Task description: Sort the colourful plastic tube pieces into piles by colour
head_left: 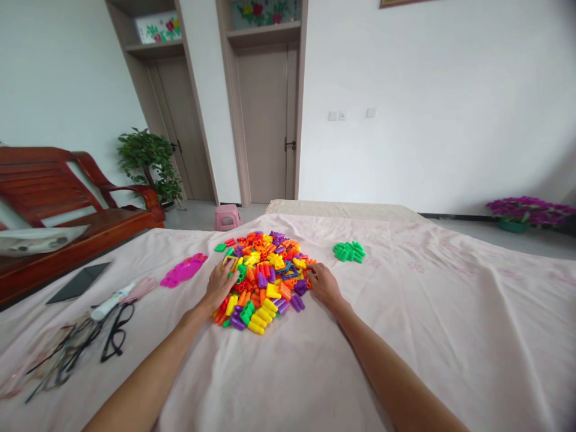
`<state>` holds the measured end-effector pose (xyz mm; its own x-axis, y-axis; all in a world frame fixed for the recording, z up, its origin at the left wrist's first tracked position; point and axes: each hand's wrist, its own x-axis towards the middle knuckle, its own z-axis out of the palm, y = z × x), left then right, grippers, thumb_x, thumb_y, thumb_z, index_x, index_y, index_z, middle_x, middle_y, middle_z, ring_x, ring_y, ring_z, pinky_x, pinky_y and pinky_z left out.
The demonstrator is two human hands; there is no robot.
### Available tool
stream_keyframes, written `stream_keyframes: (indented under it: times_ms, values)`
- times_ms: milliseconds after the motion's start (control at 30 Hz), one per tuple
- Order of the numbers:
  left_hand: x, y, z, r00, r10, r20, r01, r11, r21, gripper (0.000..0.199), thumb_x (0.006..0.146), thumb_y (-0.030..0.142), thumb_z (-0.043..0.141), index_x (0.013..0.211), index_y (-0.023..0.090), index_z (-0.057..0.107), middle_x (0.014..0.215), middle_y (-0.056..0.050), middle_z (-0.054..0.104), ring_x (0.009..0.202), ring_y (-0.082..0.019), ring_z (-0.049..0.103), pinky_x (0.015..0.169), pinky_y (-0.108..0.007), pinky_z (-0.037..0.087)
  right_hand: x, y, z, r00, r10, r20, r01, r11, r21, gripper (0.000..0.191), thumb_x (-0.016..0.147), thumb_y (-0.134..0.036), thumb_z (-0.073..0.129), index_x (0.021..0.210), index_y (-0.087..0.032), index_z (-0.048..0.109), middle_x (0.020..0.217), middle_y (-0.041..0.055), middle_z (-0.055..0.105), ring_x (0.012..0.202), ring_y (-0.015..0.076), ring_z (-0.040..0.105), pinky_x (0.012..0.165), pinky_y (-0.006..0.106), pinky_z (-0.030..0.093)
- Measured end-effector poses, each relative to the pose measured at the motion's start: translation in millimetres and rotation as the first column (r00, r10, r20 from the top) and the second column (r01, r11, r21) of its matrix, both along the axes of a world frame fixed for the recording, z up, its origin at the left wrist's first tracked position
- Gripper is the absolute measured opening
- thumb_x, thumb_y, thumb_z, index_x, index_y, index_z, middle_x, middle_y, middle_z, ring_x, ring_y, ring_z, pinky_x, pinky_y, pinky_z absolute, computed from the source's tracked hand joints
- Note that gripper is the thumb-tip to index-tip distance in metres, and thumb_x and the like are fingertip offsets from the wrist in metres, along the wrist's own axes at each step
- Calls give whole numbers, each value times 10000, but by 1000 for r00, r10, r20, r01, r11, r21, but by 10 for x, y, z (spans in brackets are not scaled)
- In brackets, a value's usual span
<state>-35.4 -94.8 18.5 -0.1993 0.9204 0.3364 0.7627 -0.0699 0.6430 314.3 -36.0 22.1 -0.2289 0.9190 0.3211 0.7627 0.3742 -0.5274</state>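
White walls (427,108) and 2 doors (263,132) stand at the back, and off to the right a green pot (513,225) carries a burst of purple flowers (531,209). Centre stage, on the pale pink cloth (450,312), sits the big heap of plastic pieces (263,279): stubby, ribbed, tube-like, in red, orange, yellow, green and purple, hollow ends showing, with dark blue bits near the middle. Left hand (220,281) is on the heap's left flank, open, fingers loosely spread over pieces there. Right hand (321,282) is at the right edge, fingers bent in at orange pieces; whether it grips any, I cannot tell. Over to the right, apart from the heap, lies a small all-green cluster (349,251), and from there a broad run of cloth stretches to the right. Left side is tighter: magenta plastic piece (183,270) nearest the heap, then a white tube (111,301), black glasses (117,333), a dark flat tablet-like slab (78,282) and a blurred tangle, possibly more glasses.
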Motion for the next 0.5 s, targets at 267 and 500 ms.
stream_keyframes:
  times_ms: [267,500]
  values:
    - [642,82,-103,983,-61,-174,56,998,-38,757,902,649,449,1554,274,362,1652,-166,211,1520,-391,118,1177,-638,84,10,-9,-19,999,12,-37,-12,1000,9,280,960,-227,470,1109,-179,703,1106,83,678,1060,184,597,935,264,425]
    - [1118,430,293,960,-265,-88,251,957,-143,752,917,662,423,1551,259,392,1649,-158,235,1530,-391,76,1177,-646,-49,27,16,-68,996,21,-88,-20,1000,16,264,945,-214,493,1091,-187,711,1076,80,689,1042,190,607,926,282,451]
